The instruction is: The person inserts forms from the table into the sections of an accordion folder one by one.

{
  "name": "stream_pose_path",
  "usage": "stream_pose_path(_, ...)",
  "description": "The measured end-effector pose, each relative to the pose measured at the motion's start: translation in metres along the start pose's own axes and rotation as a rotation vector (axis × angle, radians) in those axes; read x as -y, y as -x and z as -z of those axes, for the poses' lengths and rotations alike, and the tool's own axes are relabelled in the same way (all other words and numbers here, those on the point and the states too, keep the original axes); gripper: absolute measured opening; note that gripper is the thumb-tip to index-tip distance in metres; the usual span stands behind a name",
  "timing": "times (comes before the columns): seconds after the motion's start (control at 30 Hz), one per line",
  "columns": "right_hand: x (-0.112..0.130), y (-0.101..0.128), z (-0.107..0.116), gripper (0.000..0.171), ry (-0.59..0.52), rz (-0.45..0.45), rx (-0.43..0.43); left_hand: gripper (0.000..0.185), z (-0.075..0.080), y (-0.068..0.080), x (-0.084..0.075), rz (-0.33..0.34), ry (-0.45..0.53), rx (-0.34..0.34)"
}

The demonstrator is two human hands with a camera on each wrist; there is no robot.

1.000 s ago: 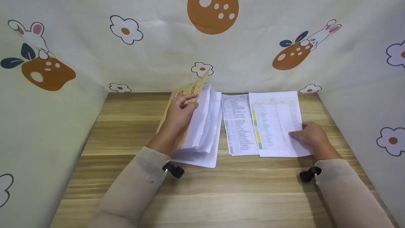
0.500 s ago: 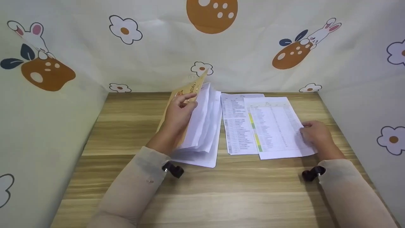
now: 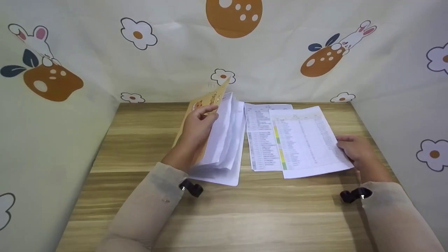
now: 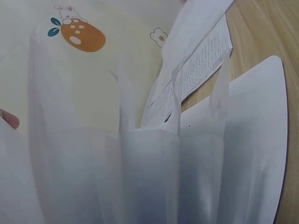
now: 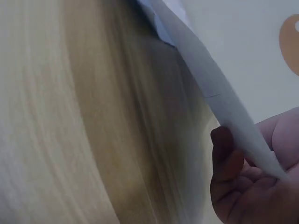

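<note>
Printed sheet (image 3: 308,140) pinched at its right edge by the right hand (image 3: 357,150), fingers (image 5: 226,151) curled under the paper and thumb on top, edge raised slightly off the counter (image 3: 147,133). Rows of small print and a green-and-yellow strip down the left margin. Lying skewed, overlapping a second printed sheet (image 3: 262,136) flat on the wood to its left. Seen from the right wrist as a thin white edge (image 5: 219,98) crossing above the fingertips, blurred wood grain beneath.

Left hand (image 3: 197,127) curled round the raised flap of a brown envelope (image 3: 206,101), fingers over its top edge, holding it open and tilted up. Stack of white pages (image 3: 225,140) fanned out against the hand, lower end resting on the counter. From the left wrist, only pale overlapping leaves (image 4: 154,172) up close, one fingertip at the left border, printed sheets (image 4: 196,70) beyond.

Beige sleeves on both forearms, small black mount at each wrist (image 3: 190,187). Cream cloth backdrop (image 3: 175,63) round three sides of the counter, printed with flowers, rabbits and orange spotted shapes.
</note>
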State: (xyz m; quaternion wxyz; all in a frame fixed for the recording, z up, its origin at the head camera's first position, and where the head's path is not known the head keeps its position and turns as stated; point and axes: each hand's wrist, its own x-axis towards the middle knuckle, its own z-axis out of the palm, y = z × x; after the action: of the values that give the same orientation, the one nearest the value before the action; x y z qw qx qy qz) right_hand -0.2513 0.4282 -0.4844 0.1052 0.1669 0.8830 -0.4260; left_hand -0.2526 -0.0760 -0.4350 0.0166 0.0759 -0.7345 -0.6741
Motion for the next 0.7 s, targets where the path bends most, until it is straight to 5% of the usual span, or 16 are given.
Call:
stream_pose_path(0.13, 0.001, 0.006, 0.001, 0.058, -0.236, -0.028, 0.093, 0.036, 0.0, 0.001, 0.0, -0.03, -0.023, -0.006)
stream_pose_path(0.23, 0.002, 0.01, -0.001, 0.06, -0.263, -0.034, 0.125, 0.036, 0.001, 0.002, -0.001, -0.02, -0.027, -0.003)
stream_pose_path(0.5, -0.002, 0.011, -0.015, 0.057, 0.068, -0.007, 0.061, 0.036, 0.004, 0.002, -0.003, 0.018, -0.006, -0.002)
stream_pose_path(0.7, -0.002, 0.008, -0.021, 0.054, 0.15, -0.001, 0.025, 0.033, 0.007, 0.003, -0.001, -0.01, -0.01, -0.018)
